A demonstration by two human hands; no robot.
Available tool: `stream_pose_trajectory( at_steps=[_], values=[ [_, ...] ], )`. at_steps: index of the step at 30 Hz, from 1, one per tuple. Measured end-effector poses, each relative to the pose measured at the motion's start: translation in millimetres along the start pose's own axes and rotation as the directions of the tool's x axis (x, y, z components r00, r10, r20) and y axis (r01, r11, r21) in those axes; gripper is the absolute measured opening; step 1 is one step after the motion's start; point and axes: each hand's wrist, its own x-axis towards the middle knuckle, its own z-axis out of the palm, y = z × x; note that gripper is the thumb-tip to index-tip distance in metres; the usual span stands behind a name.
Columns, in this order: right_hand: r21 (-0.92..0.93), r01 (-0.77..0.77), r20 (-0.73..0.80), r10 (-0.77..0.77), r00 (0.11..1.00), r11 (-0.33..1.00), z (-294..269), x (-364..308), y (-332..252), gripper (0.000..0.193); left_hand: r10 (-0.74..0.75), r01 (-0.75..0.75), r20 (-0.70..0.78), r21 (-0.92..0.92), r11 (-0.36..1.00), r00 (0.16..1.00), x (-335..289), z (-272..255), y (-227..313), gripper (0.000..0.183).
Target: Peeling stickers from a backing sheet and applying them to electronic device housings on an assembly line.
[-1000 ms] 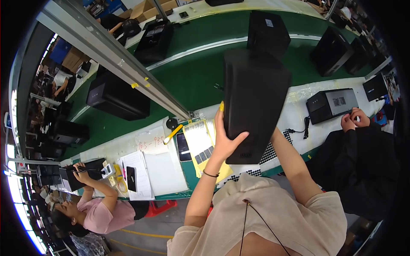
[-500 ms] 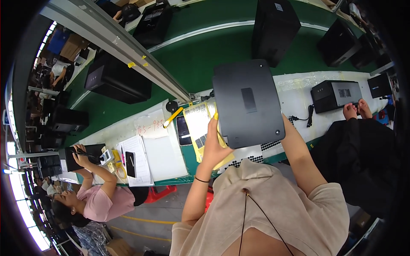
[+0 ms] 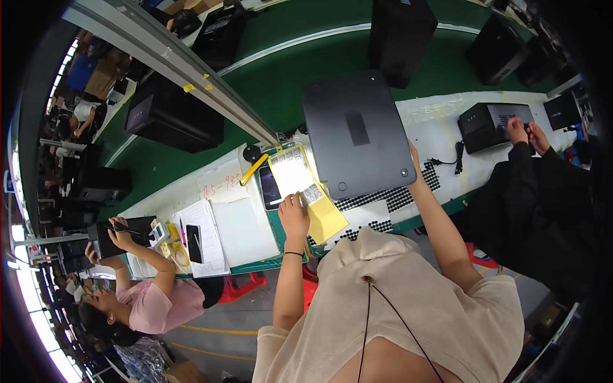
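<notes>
A dark grey box-shaped device is tilted up in front of me, its flat face with rounded corners and a recessed strip toward me. My right hand grips its right edge; most of those fingers are hidden behind it. My left hand is off the device, with its fingers bent and closed at the left edge of a yellow label sheet. Small printed labels show beside the fingertips. Whether one label is lifted there, I cannot tell. Under the device lie sheets of round black pads.
Left of the sheet lie a phone, a yellow cutter knife and papers. A metal post rises beyond. Co-workers sit on both sides; the right one handles a black device. Black units stand on the green conveyor.
My left hand has let go of the device's left edge and moved down-left to the label sheet. The device has shifted slightly left and up in view, still in my right hand.
</notes>
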Motion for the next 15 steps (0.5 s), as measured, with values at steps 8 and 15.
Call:
stream_pose_trajectory(
  at_steps=[8,15],
  values=[
    [-0.255,0.175,-0.078,-0.201,0.977,0.951,23,-47,-31,0.038,-0.048,0.048,0.023,-0.034,0.998,0.999,9,11,-10,0.063],
    [-0.234,0.34,-0.11,-0.372,0.922,0.911,62,-74,-60,0.031,-0.022,0.08,0.15,-0.391,0.917,0.988,22,-30,-5,0.023]
  ],
)
